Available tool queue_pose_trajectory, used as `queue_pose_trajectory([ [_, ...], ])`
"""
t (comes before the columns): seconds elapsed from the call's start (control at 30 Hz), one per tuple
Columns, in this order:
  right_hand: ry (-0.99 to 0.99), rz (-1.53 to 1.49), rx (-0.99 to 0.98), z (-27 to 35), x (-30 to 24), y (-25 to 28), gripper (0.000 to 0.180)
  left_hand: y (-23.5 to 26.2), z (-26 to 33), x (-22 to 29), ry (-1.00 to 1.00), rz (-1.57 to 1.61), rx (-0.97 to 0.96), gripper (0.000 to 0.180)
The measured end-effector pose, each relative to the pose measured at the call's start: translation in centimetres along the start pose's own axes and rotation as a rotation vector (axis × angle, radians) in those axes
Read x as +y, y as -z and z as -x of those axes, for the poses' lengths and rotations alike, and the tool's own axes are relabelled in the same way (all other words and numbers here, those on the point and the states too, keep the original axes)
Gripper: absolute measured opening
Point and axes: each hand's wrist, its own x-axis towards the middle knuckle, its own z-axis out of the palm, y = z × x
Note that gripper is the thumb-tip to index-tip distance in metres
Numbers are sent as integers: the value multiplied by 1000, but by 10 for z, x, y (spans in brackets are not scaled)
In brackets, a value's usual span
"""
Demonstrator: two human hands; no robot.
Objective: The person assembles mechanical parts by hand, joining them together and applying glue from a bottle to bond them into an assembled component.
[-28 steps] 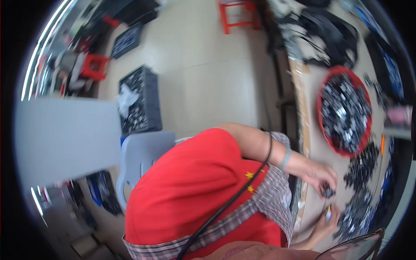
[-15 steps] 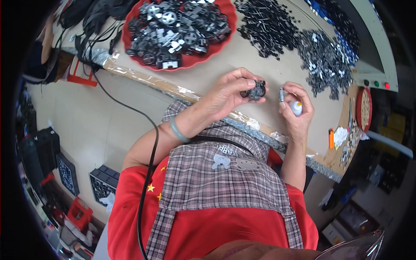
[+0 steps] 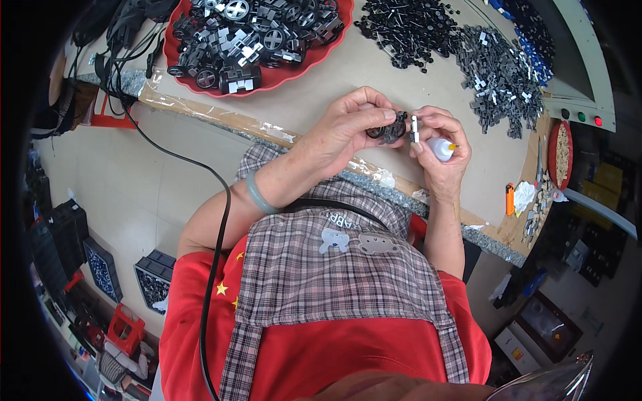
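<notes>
Pinched in my left hand [image 3: 348, 127] is a small black wheeled part [image 3: 390, 131], like a toy car's wheel set, held just above the table's near edge. My right hand [image 3: 447, 164] grips a small white-and-dark piece [image 3: 414, 129] upright between thumb and fingertip. Tucked into the same hand lies a little white squeeze bottle [image 3: 441, 149] with a yellow tip, pointing right. A narrow gap separates the small piece from the wheeled part. My fingers hide some of both.
A red scalloped bowl [image 3: 287, 85] heaped with black wheeled parts stands at the far left. Beyond my hands lie piles of black pins [image 3: 408, 33] and grey-black pieces [image 3: 501, 80]. An orange lighter [image 3: 509, 199] is at right. A black cable [image 3: 180, 154] hangs across my left side.
My right hand has come left toward the left hand, bringing the small piece close to the wheeled part. The wheeled part has turned a little. The whole view has shifted slightly.
</notes>
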Motion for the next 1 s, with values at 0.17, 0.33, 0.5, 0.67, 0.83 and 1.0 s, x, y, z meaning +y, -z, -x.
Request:
queue_pose_trajectory([
  [0.17, 77, 90, -38, -3, 4, -3, 33, 2, 0, 1, 0, -12, -11, 6],
  [0.33, 128, 261, -11, -3, 3, -7, 33, 3, -1, 1, 9, -47, -2, 7],
  [0.5, 137, 315, 4, -4, 2, -8, 31, 2, -1, 1, -2, -67, -7, 8],
  [0.67, 140, 389, -3, -4, -2, -9, 30, 1, -1, -1, 4, -80, 8, 9],
  [0.83, 338, 622, -33, -5, 3, -8, 30, -1, 0, -2, -23, -71, 15, 8],
  [1.0, 329, 700, -5, 4, 1, -16, 35, 0, 0, -3, -70, -94, 31, 6],
])
